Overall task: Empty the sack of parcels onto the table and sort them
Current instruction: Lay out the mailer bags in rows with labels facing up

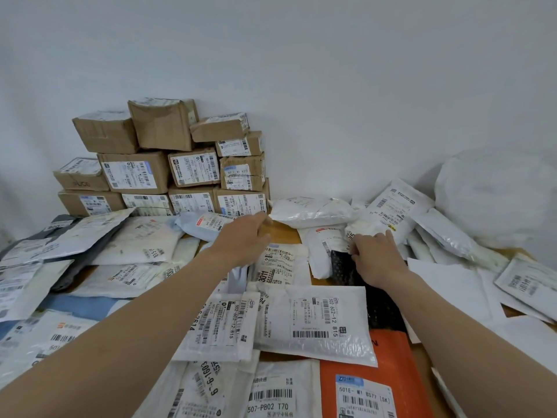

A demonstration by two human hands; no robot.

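Wooden surface (pixel 286 233) lies strewn with white plastic parcels (pixel 316 321). Left hand (pixel 244 239) hovers released above them; right hand (pixel 376 260) touches a black bubble mailer (pixel 343 268), grip unclear.

Your brown cardboard boxes (pixel 135 171) stand stacked in rough tiers at the back left of the counter (pixel 286 233), labelled faces mostly towards you. White and grey flat mailers (pixel 316 324) lie overlapping across the rest of it, mostly label side up. An orange mailer (pixel 388 357) lies at the near edge, with a black bubble mailer (pixel 340 267) just beyond it. The white sack (pixel 494 194) sits crumpled at the back right.
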